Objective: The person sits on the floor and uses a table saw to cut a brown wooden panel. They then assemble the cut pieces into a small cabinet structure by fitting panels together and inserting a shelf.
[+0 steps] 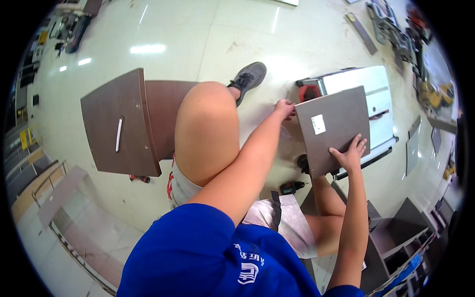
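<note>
A dark brown wooden panel (336,129) with a white label on its face is tilted in front of me, over a white-topped bench machine (382,94). My left hand (285,110) pinches the panel's left edge near its upper corner. On the panel's lower right part lies my right hand (351,152), its fingers spread flat against the surface. Left of my raised knee stands a brown furniture piece (111,128) with a curved front and a slim white handle (118,133).
A dark green cordless drill (291,187) lies on the floor below the panel. Loose boards (361,32) and power tools (386,24) are at the upper right. Brown cabinet parts (401,222) stand at the lower right, with a rack (74,247) at the lower left.
</note>
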### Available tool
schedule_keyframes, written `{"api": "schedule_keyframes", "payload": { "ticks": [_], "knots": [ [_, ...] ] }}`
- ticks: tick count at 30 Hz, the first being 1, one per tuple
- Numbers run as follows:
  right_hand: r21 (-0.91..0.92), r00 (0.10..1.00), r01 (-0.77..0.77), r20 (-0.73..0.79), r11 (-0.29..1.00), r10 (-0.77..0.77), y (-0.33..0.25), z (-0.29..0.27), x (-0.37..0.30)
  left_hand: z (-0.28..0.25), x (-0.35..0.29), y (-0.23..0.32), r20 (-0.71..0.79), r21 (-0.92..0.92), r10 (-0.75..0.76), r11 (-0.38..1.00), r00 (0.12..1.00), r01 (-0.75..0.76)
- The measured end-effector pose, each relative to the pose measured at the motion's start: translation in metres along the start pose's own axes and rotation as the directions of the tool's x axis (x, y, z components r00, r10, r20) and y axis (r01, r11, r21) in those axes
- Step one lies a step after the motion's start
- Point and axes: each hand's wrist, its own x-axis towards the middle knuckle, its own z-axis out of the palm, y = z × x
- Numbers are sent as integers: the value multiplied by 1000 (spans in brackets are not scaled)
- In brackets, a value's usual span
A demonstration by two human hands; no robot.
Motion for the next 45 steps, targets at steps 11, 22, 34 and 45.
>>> {"api": "schedule_keyframes", "payload": {
  "ticks": [11, 22, 34, 45],
  "knots": [
    [-5, 999, 40, 37, 999, -40, -7, -4, 2, 44, 64, -31, -42, -101, 260, 959, 965, -263],
    [-4, 993, 117, 33, 993, -117, -20, -8, 2, 52, 71, -59, -205, -248, 223, 930, 953, -271],
    [-32, 995, -17, 95, 999, 20, -24, -24, 3, 38, 135, -106, -3, -227, 380, 900, 925, -371],
    [-40, 996, 1, 87, 999, 3, -13, -24, -2, 7, 105, -73, 136, -241, 321, 928, 937, -283]
  ]
}}
